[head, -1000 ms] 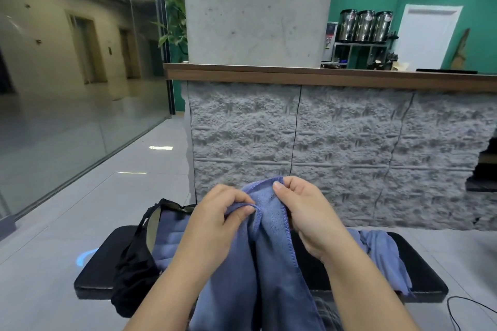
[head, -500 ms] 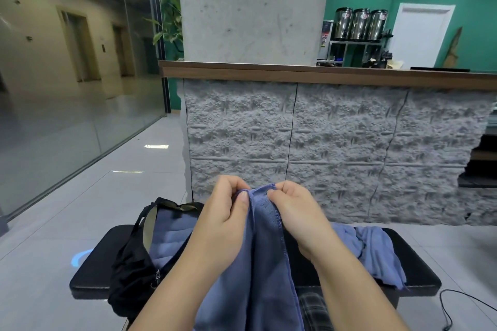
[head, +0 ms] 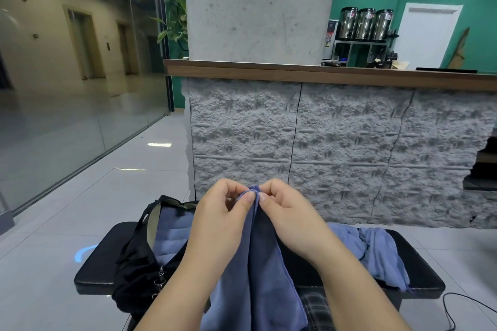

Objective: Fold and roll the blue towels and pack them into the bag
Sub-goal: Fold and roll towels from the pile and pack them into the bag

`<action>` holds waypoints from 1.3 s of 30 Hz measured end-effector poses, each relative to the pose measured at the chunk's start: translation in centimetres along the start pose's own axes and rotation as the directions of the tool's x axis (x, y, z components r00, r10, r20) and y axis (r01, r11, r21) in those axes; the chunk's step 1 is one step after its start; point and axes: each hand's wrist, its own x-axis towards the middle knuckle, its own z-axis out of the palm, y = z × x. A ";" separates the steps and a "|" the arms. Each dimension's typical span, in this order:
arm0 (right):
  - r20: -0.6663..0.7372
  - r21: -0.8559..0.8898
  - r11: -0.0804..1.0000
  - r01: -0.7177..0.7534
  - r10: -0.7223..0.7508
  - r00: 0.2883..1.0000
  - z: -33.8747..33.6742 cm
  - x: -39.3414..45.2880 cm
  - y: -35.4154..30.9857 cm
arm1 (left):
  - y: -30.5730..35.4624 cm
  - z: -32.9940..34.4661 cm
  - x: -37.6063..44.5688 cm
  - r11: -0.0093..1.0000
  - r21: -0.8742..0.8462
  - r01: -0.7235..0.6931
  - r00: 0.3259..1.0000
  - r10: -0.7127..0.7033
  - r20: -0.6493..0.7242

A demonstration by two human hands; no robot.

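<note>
- Pinching the top edge of the towel with both hands, we hold it up in front of us so that it hangs down toward our lap.
- Our left hand has thumb and fingers curled tight on the hem; our right hand nips the same edge just beside it, so the two grips almost touch.
- We judge this to be the fold step: the corners are being matched at the top (the cloth below already hangs doubled).
- To do it well, we should line the hems up exactly, keep the pinch firm, and let the weight of the cloth pull out the creases before laying it down.
- The bag sits open on the left of the counter, with blue cloth showing inside.
- Another towel lies crumpled on the right, not yet folded.
- Rolling on the counter between them looks the easiest next move.
</note>
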 end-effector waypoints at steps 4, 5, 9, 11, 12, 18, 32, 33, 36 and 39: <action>0.043 0.014 0.999 0.046 -0.047 0.998 0.0 -0.2 0.0 | -0.3 -0.1 0.0 0.997 -0.058 0.041 0.999 -0.042 -0.014; 0.049 0.028 0.998 0.057 -0.059 0.997 0.0 -0.2 0.1 | -0.4 -0.1 0.1 0.995 -0.091 0.052 0.999 -0.053 -0.008; 0.067 0.062 0.993 0.099 -0.103 0.992 -0.2 -0.1 -0.1 | -0.5 0.1 0.3 0.969 -0.224 0.105 0.994 -0.105 0.011; 0.074 0.074 0.991 0.109 -0.114 0.991 -0.3 -0.1 -0.1 | -0.5 0.2 0.3 0.963 -0.244 0.113 0.993 -0.115 0.004; 0.080 0.087 0.990 0.108 -0.115 0.990 -0.5 -0.1 -0.1 | -0.5 0.3 0.3 0.960 -0.253 0.124 0.992 -0.127 0.001; 0.108 0.155 0.983 0.103 -0.121 0.987 -1.4 0.3 0.2 | -0.8 0.0 1.4 0.954 -0.245 0.172 0.983 -0.151 0.103; -0.092 -0.076 0.997 0.018 -0.025 0.995 -4.3 2.6 -1.4 | -0.2 0.5 4.6 0.983 -0.179 0.038 0.890 0.047 0.453; -0.109 -0.083 0.997 0.010 -0.019 0.994 -4.5 2.8 -1.5 | -0.2 0.5 4.7 0.983 -0.175 0.049 0.880 0.041 0.473; -0.183 -0.054 0.998 -0.024 0.014 0.983 -4.9 3.5 -1.9 | -0.5 0.3 4.6 0.996 -0.091 -0.019 0.854 0.064 0.517; -0.238 0.020 0.999 -0.026 0.030 0.971 -5.4 4.0 -2.3 | -0.6 0.0 4.3 0.998 0.000 -0.060 0.831 0.050 0.554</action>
